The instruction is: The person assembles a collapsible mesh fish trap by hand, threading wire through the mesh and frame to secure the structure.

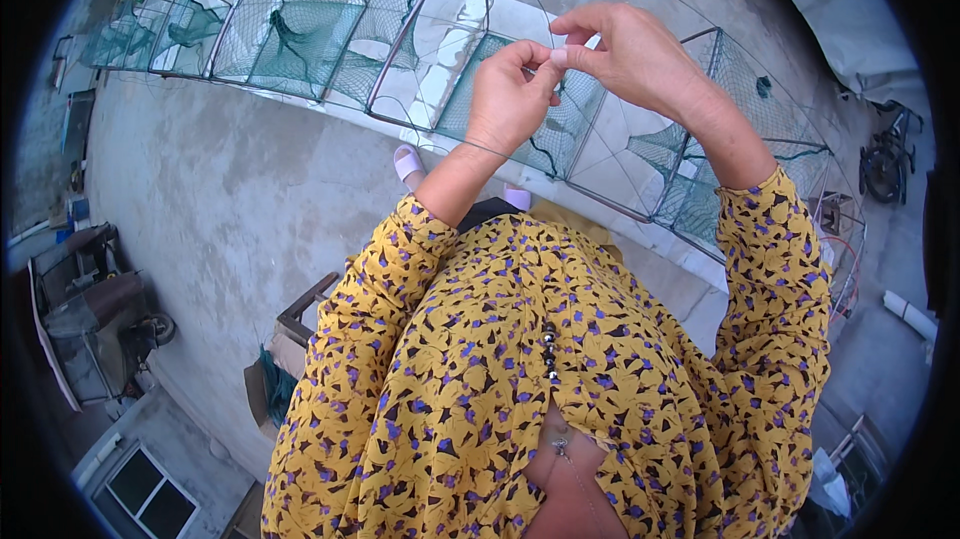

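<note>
A long folding fish trap (305,44) of green netting on dark rectangular frames stretches across the view in front of me. My left hand (510,99) is above its middle part, with thumb and forefinger pinched together. Against those fingertips rests the thumb of my right hand (640,59), whose fingers are curled. A thin dark cord (540,1) arcs down from above and meets the fingertips of both hands. Exactly how each finger grips it is too small to make out. Below the hands, green netting (575,119) hangs between two frames.
The trap lies along a pale slab (450,54) with white patches. At left stands a covered three-wheeled vehicle (105,314); at right, a bicycle (888,154) beside a grey cover (835,14). A wooden frame (305,309) stands near my left elbow. Light slippers (408,163) show below.
</note>
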`<state>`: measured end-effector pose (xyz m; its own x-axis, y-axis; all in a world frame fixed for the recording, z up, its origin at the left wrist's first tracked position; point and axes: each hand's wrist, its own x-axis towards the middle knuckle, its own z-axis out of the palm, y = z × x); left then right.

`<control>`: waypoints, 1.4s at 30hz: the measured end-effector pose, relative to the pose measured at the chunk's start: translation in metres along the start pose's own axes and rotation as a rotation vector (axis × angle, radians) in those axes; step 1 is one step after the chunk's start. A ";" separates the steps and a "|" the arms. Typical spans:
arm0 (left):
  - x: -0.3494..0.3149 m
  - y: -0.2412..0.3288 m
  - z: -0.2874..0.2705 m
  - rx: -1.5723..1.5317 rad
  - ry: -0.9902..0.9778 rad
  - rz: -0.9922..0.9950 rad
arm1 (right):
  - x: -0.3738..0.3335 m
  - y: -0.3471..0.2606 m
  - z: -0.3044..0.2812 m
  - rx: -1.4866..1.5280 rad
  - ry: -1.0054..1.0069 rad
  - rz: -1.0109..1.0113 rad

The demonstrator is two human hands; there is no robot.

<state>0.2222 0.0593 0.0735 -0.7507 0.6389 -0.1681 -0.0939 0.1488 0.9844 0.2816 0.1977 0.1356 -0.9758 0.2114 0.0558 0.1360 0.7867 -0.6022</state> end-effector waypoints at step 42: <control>-0.003 -0.049 0.000 0.277 -0.073 0.491 | 0.007 -0.013 -0.013 -0.455 -0.422 0.189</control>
<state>0.2289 0.0504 0.0258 -0.6149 0.7323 0.2926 0.4370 0.0076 0.8994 0.2755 0.1965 0.1537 -0.8987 0.1974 -0.3915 0.2808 0.9449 -0.1681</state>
